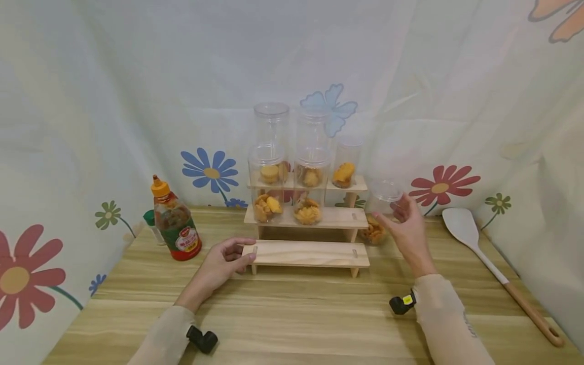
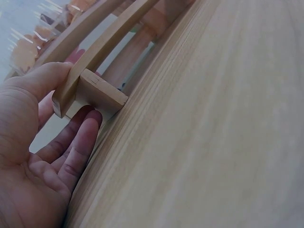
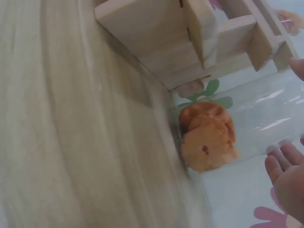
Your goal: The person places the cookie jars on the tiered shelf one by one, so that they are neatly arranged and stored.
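My left hand is at the left end of a three-step wooden rack. In the left wrist view, the thumb lies on the lowest step and the other fingers curl beneath it, by its leg. Beside the rack's right end, my right hand holds a clear lidded jar from its right side, thumb and fingers on opposite sides. Brown cookies lie at the jar's bottom, down at the tabletop. Two clear jars of snacks stand on the middle step, with three more jars on the top step.
A red sauce bottle with an orange cap stands left of the rack, a small green-lidded container behind it. On the right lies a spatula with a white head and wooden handle. A flower-printed curtain surrounds the wooden table.
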A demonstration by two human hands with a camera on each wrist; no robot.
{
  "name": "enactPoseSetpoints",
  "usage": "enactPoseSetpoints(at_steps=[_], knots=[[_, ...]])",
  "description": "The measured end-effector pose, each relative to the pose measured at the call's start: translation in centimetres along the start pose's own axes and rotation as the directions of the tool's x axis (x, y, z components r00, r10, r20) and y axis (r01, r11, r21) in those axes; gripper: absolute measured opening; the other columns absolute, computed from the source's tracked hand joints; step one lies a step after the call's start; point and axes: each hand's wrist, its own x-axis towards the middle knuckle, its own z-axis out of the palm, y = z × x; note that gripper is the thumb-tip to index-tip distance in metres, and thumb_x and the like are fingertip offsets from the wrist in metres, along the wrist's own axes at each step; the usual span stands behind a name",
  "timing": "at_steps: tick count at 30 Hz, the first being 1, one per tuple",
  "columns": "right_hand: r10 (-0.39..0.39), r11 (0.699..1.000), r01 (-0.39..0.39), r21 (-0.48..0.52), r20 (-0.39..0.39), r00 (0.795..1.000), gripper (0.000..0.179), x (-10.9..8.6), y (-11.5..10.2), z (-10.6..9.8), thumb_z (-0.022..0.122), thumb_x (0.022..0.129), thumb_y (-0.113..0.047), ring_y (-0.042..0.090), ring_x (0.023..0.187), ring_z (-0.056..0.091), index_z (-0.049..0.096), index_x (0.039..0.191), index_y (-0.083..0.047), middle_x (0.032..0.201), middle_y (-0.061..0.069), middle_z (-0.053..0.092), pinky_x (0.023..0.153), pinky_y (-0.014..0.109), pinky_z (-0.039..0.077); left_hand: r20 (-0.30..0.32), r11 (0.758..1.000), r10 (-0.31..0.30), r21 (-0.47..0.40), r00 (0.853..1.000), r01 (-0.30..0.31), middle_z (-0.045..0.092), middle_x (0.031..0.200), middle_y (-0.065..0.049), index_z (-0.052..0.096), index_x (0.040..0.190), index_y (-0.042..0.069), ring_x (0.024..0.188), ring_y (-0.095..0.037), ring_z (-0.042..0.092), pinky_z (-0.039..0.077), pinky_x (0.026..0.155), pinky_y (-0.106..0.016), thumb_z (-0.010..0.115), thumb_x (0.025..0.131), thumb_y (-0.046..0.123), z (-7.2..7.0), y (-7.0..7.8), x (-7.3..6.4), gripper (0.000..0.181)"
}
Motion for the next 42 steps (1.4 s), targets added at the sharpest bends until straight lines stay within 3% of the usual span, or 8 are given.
enactPoseSetpoints(at_steps=[9,15,28,36,42], knots=[[-0.017,1.0,0.017,-0.009,0.024,1.0,0.081,-0.1,1.2,0.7,0.088,0.099,-0.015,0.041,0.153,0.049,0.041,0.163,0.002,0.162,0.026,0.052,0.131,0.055,0.036,0.001,1.0,-0.003,-0.002,1.0,0.003,0.071,0.113,-0.016,0.072,0.144,0.013,0.09,-0.025,0.072,0.064,0.077,-0.035,0.082,0.105,0.026,-0.1,0.1,-0.1,0.042],[-0.029,0.999,0.029,-0.024,-0.009,1.0,0.068,-0.1,1.8,0.8,0.087,0.1,-0.013,0.038,0.147,0.055,0.05,0.154,0.005,0.155,0.024,0.059,0.129,0.052,0.039,-0.002,1.0,-0.006,0.013,1.0,0.006,0.072,0.113,-0.015,0.073,0.144,0.015,0.09,-0.026,0.072,0.064,0.078,-0.034,0.083,0.104,0.028,0.1,0.2,0.2,0.043],[-0.013,0.998,0.012,-0.056,-0.011,1.0,0.071,-0.1,2.4,0.9,0.087,0.1,-0.016,0.036,0.144,0.058,0.05,0.158,0.004,0.154,0.024,0.061,0.127,0.051,0.041,-0.013,1.0,0.009,0.016,1.0,-0.008,0.072,0.11,-0.016,0.072,0.144,0.011,0.087,-0.024,0.071,0.063,0.076,-0.033,0.082,0.105,0.025,0.0,0.3,-0.1,0.043],[-0.024,0.995,0.023,-0.095,-0.009,1.0,0.071,0.0,2.7,0.8,0.087,0.101,-0.02,0.037,0.144,0.06,0.052,0.158,0.004,0.153,0.022,0.063,0.124,0.044,0.046,-0.01,1.0,-0.007,0.014,1.0,0.007,0.07,0.111,-0.015,0.073,0.144,0.015,0.091,-0.025,0.072,0.064,0.078,-0.034,0.083,0.105,0.028,0.0,0.0,0.1,0.042],[-0.021,0.995,0.02,-0.095,-0.008,1.0,0.071,0.1,2.8,0.7,0.088,0.1,-0.02,0.037,0.143,0.061,0.053,0.157,0.004,0.152,0.022,0.065,0.124,0.047,0.046,-0.011,1.0,-0.008,0.022,1.0,0.008,0.071,0.112,-0.016,0.073,0.143,0.015,0.09,-0.025,0.072,0.064,0.078,-0.034,0.083,0.105,0.028,0.0,-0.1,0.1,0.042]])
